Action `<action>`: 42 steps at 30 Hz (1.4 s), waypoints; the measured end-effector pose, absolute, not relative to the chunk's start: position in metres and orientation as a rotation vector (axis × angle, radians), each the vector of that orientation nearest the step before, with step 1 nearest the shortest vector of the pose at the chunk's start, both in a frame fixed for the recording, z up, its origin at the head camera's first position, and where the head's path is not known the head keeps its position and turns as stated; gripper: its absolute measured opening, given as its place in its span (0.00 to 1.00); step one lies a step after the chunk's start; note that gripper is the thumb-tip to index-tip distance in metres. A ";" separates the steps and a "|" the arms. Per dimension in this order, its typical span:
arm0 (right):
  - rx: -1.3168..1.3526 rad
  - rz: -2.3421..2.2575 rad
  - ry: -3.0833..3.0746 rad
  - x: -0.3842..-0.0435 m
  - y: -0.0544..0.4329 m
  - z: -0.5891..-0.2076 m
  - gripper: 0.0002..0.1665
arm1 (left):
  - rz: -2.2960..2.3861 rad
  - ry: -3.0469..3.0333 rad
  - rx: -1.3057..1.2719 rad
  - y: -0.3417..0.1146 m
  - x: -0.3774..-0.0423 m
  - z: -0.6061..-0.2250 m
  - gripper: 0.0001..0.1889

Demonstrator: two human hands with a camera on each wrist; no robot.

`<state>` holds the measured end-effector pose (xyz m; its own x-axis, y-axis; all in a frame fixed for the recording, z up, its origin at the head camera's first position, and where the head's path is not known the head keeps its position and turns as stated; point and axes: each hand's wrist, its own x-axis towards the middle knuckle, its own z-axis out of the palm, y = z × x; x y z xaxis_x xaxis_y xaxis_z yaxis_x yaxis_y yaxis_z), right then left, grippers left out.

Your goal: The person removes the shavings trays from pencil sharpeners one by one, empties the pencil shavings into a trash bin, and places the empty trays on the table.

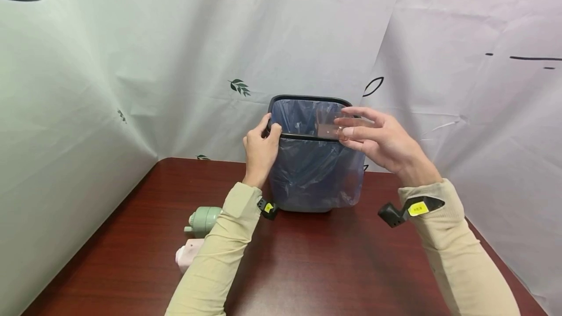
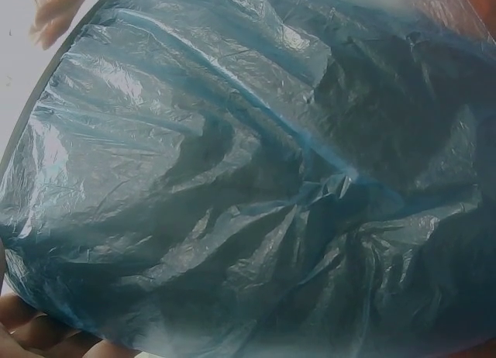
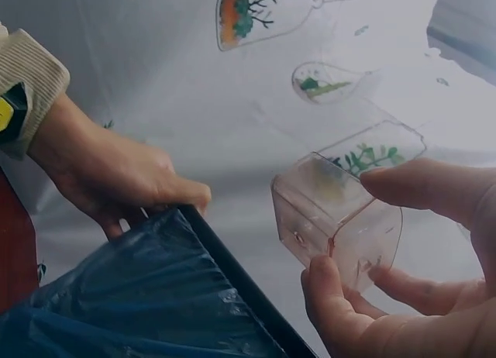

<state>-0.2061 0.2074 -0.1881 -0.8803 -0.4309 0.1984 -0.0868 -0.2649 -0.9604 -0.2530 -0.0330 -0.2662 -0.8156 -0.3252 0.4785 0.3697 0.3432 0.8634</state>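
Observation:
A trash bin with a black rim [image 1: 303,137] stands at the back of the table, lined with a thin blue plastic bag [image 1: 313,172]. My left hand [image 1: 262,150] grips the rim at its left corner, thumb on the near side. In the left wrist view the wrinkled bag fills most of the picture. My right hand [image 1: 379,143] pinches a clear, pinkish plastic box-shaped piece [image 3: 333,211] between thumb and fingers. From the head this see-through piece overlaps the right part of the bin's mouth; the right wrist view has it beside the rim.
A green bottle-like object [image 1: 205,221] lies on the table's left part, and a pink one [image 1: 190,253] is partly hidden behind my left sleeve. White printed cloth [image 1: 175,62] hangs close behind the bin and along both sides of the reddish-brown table [image 1: 307,267].

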 end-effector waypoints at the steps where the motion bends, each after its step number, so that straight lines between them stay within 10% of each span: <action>1: -0.640 -2.239 1.750 -0.204 0.207 -0.189 0.30 | -1.517 -2.017 -0.033 -0.033 -0.253 -0.266 0.26; 42: -0.626 -2.078 1.887 -0.184 0.216 -0.233 0.31 | -1.534 -2.007 -0.054 -0.033 -0.254 -0.267 0.26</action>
<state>-0.1836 0.2156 -0.2332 -0.8719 -0.4703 0.1365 -0.0906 -0.1191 -0.9887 -0.2537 -0.0332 -0.2667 -0.8160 -0.3193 0.4819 0.3813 0.3293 0.8638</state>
